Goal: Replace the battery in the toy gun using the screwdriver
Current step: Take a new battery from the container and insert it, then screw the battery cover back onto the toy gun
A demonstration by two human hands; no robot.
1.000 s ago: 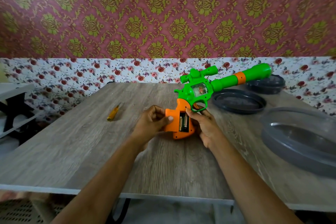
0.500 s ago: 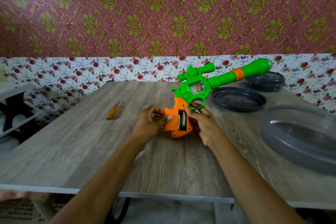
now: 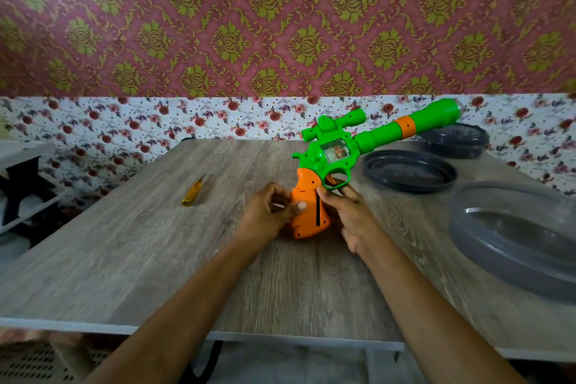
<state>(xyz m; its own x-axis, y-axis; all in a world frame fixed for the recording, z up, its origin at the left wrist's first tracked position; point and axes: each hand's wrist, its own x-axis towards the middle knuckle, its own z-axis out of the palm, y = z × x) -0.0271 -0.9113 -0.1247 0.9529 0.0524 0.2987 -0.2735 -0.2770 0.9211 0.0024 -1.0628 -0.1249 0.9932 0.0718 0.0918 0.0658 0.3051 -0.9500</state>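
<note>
Toy gun [image 3: 336,150] stood butt-down on the table [image 3: 156,259], left hand [image 3: 268,215] and right hand [image 3: 349,215] gripping its orange handle from either side; screwdriver [image 3: 192,192] lay off left.

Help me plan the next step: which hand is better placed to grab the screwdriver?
Left. The screwdriver lies on the table left of the left hand, nothing between; the right hand grips the toy gun under its trigger guard, steadying it.
</note>
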